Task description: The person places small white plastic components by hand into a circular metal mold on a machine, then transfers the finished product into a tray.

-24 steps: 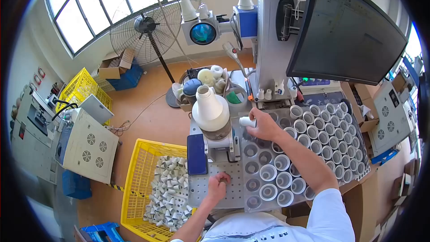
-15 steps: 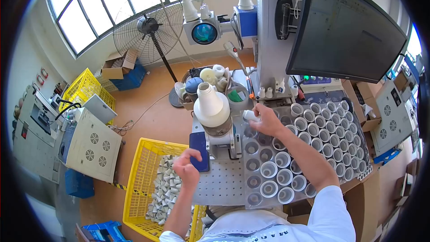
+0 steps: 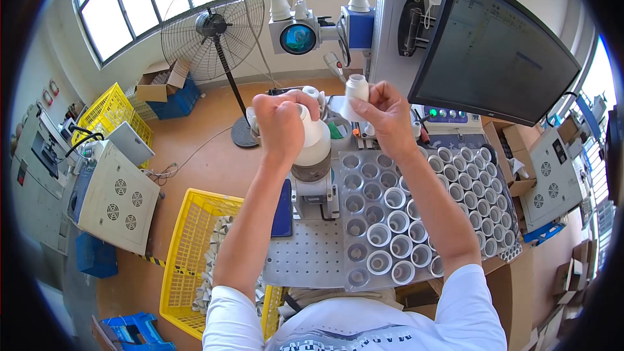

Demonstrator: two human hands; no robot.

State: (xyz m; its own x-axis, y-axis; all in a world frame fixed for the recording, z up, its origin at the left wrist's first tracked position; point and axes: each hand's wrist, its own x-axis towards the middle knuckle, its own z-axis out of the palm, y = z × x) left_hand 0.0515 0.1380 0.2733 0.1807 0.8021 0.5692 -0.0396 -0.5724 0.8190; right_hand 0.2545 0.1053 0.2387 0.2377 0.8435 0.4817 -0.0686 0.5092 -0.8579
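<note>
My right hand [image 3: 383, 112] pinches a small white cone-shaped cup [image 3: 356, 91], held up beside the machine's spindle. My left hand [image 3: 283, 120] has its fingers curled over the top of the large white cone fixture [image 3: 313, 140], covering part of it; whether something small sits between those fingers is hidden. Below and right of my right hand, a clear tray [image 3: 354, 273] bears rows of white cups [image 3: 379, 234], with several vacant sockets on its left side.
A yellow basket [image 3: 174, 273] of small white cones stands at the lower left. A blue pad [image 3: 282, 211] lies beside the fixture on the perforated plate [image 3: 302, 253]. The laser head [image 3: 298, 38] hangs above, with a monitor [image 3: 497, 45] to the right and a fan [image 3: 211, 25] behind.
My left hand has risen from above the basket to the top of the white fixture. My right hand has lifted the white cup up from the tray's back left. The view has shifted slightly.
</note>
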